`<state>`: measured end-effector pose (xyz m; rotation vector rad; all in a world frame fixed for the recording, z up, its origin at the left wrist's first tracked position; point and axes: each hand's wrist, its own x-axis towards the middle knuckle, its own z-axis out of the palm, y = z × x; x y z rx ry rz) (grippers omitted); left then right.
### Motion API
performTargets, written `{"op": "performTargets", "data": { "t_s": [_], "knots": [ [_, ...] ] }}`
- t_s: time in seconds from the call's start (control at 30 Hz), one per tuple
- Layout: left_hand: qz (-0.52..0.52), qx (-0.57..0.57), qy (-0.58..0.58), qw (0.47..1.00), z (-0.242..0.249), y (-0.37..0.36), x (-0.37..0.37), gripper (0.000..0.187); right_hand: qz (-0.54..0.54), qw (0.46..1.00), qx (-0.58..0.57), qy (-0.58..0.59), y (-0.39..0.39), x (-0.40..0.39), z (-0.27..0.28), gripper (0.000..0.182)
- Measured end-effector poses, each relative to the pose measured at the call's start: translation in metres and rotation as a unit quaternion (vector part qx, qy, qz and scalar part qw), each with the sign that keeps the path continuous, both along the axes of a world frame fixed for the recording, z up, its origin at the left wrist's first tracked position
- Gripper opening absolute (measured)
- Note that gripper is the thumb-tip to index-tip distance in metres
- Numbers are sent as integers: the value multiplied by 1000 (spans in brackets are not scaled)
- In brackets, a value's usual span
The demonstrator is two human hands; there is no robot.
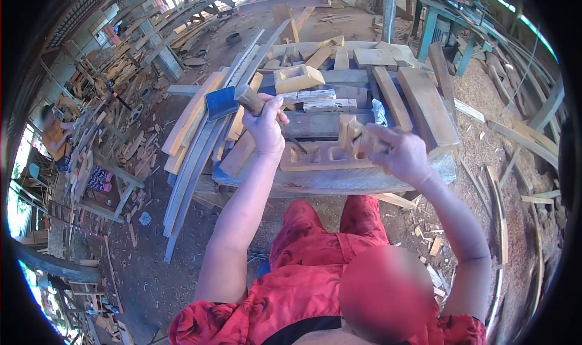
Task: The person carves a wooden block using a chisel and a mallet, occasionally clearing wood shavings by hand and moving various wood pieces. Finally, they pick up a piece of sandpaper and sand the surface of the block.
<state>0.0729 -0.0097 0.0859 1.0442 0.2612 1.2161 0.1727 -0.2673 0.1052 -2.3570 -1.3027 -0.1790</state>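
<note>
My left hand is closed around the thick wooden handle of a chisel. The chisel slants down to the right, its thin blade reaching a wooden block with several rectangular holes cut in it. That block lies along the near edge of the workbench. Over its right end, my right hand grips a wooden mallet, smeared by motion. A second block with cut holes lies further back on the bench.
Beside the chisel handle sits a blue dustpan-like piece. Long boards lean along the bench's left side. Thick timbers lie at the right. Another person sits at the far left. Wood scraps and shavings cover the ground.
</note>
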Motion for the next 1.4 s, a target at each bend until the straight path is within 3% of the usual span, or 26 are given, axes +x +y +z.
{"op": "performTargets", "data": {
  "t_s": [0.07, 0.23, 0.43, 0.5, 0.57, 0.6, 0.63, 0.7, 0.8, 0.83, 0.87, 0.93, 0.97, 1.0, 1.07, 1.1, 1.13, 1.2, 1.23, 1.33, 1.37, 1.4],
  "knots": [
    [-41, 42, 1, 998, 6, -7, -5, 14, -12, 998, -22, 59, 2, -2, -12, 65],
    [-125, 113, -4, 986, 9, -26, 2, 13, -8, 998, -36, 48, 5, -3, -7, 63],
    [-155, 132, 28, 979, 0, -31, 8, 14, -8, 999, -30, 36, 4, -4, -5, 60],
    [-156, 141, 31, 977, 2, -32, 9, 14, 5, 995, -41, 94, 8, 5, 6, 61],
    [-144, 156, 73, 974, 4, -34, 9, 16, 16, 998, 54, 15, 10, 17, 16, 60],
    [-141, 156, 76, 975, 4, -34, 10, 16, 73, 969, 221, 81, 18, 20, 27, 57],
    [-152, 164, 79, 972, 3, -36, 11, 15, 66, 955, 255, 134, 20, 13, 56, 56],
    [-160, 156, 91, 971, 7, -46, 12, 16, 159, 844, 466, 214, 32, -12, 102, 54],
    [-159, 181, 102, 965, 2, -46, 15, 16, 231, 851, 439, 171, 34, -21, 126, 62],
    [-160, 182, 99, 965, 0, -45, 17, 16, 212, 918, 326, 71, 33, -23, 131, 61],
    [-160, 174, 96, 967, -2, -44, 17, 16, 212, 919, 326, 68, 33, -22, 136, 61],
    [-163, 168, 95, 968, 1, -45, 16, 15, 159, 983, 82, 41, 37, -14, 146, 60],
    [-169, 171, 90, 966, 3, -46, 15, 15, 183, 971, 154, -22, 38, -8, 148, 59],
    [-176, 173, 87, 965, 4, -47, 14, 14, 181, 971, 154, -22, 37, -12, 152, 59],
    [-171, 180, 93, 964, 1, -46, 14, 14, 222, 894, 347, 175, 33, -24, 164, 63],
    [-163, 190, 95, 963, 0, -46, 14, 14, 187, 911, 355, 101, 30, -26, 165, 63],
    [-163, 189, 92, 964, -3, -45, 15, 14, 188, 911, 353, 98, 32, -27, 155, 63],
    [-190, 228, 122, 947, -7, -41, 17, 18, 176, 948, 190, -187, 42, -29, 131, 53],
    [-192, 232, 120, 946, -6, -42, 16, 18, 173, 947, 193, -189, 37, -29, 135, 53],
    [-205, 198, 111, 952, -3, -47, 14, 18, 124, 975, 149, 108, 22, -34, 157, 61],
    [-197, 196, 101, 955, 0, -50, 13, 15, 220, 915, 300, 154, 25, -30, 147, 60],
    [-189, 196, 90, 958, 1, -52, 12, 13, 222, 915, 298, 155, 27, -30, 139, 60]
  ]
}}
